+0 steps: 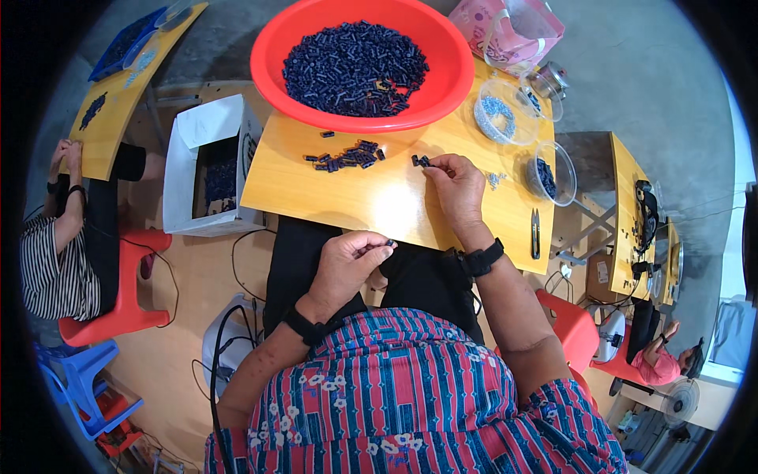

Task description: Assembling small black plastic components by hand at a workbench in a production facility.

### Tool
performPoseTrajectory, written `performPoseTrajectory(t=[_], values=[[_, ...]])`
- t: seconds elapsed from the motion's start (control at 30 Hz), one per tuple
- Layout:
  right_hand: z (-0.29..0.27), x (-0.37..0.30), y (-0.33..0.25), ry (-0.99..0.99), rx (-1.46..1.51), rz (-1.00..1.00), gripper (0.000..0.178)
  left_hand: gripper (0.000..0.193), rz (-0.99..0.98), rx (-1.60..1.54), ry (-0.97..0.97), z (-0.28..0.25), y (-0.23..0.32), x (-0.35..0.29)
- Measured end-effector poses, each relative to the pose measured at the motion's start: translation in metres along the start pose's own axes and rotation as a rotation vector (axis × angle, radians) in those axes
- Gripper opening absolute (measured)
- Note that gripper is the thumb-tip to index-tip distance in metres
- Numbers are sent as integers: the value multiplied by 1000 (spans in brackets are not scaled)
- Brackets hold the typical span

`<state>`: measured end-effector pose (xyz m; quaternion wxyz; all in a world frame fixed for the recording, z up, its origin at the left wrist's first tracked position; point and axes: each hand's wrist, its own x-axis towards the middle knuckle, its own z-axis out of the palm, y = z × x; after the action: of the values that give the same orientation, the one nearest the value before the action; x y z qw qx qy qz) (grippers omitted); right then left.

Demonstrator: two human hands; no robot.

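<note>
My left hand (347, 265) is held just off the front edge of the table, thumb and forefinger pinched on a small dark piece (391, 243). Over the tabletop, my right hand (459, 188) has its thumb and fingertips closed on one of a few small dark plastic pieces (418, 160). Left of it lies a loose pile of similar dark pieces (347, 157). Behind the pile, a wide red basin (264, 75) holds a big heap of them (351, 67). What exactly each fingertip grips is too small to make out fully.
On the right stand clear round tubs (539, 150), small clear parts (496, 180), black thread snips (535, 235) and a pink bag (505, 31). A white carton (180, 170) sits left of the table (268, 189). Other people work at tables on both sides.
</note>
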<state>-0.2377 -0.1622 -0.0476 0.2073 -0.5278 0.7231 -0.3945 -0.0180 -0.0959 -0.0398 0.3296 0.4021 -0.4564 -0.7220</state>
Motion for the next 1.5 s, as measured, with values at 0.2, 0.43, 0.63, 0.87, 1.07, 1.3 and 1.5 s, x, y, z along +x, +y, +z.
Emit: performPoseTrajectory(t=[0.2, 0.43, 0.63, 0.87, 1.07, 1.3, 1.5], values=[[-19, -26, -13, -170, 669, 240, 4, 14, 56, 94, 25, 1, -3, -4], [-43, -67, -15, -358, 767, 214, 5, 14, 110, 74, -17, 11, 0, -14], [-49, -94, -28, -497, 639, 172, 15, 14, 206, 178, 19, 18, 5, -24], [-56, -109, -43, -593, 675, 196, 18, 13, 270, 216, 48, 15, 3, -38], [-58, -113, -46, -602, 727, 220, 17, 12, 274, 222, 46, 18, 5, -44], [-55, -115, -45, -608, 744, 95, 19, 11, 331, 232, 34, 18, 2, -44], [-53, -114, -44, -618, 710, 45, 20, 9, 346, 268, 41, 17, 1, -42]])
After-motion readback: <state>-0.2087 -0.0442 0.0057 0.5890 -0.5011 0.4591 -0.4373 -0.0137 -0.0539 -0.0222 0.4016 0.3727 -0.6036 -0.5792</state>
